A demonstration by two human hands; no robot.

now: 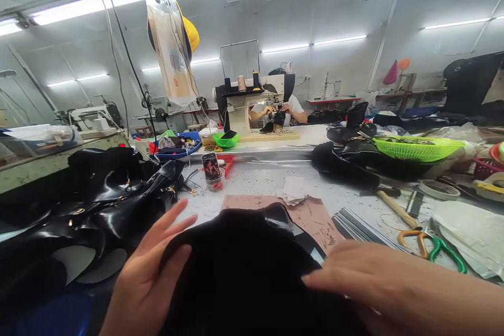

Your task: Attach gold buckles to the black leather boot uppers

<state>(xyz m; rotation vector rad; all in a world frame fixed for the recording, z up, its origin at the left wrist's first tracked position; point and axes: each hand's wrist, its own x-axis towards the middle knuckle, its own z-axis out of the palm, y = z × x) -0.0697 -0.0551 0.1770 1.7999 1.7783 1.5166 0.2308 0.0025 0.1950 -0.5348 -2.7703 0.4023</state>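
A black boot upper [236, 268] fills the near middle, its dark, soft-looking inner side facing me and a strip of shiny leather showing along the top edge. My left hand [147, 273] grips its left edge, thumb on the near face and fingers behind. On the right edge my right hand [362, 273] is closed, thumb and fingers pinching the material. Under the upper lies a pinkish-brown work board [244, 201], with white paper pieces [294, 190] at its far side. The upper's lower part runs out of view.
Shiny black leather pieces [114, 184] are heaped at left. Scissors with orange and green handles [433, 247], a hammer [397, 209] and a green basket [419, 148] lie right. A phone [211, 167] stands ahead. Beyond, a person's hands [285, 110] work at a sewing machine [244, 110].
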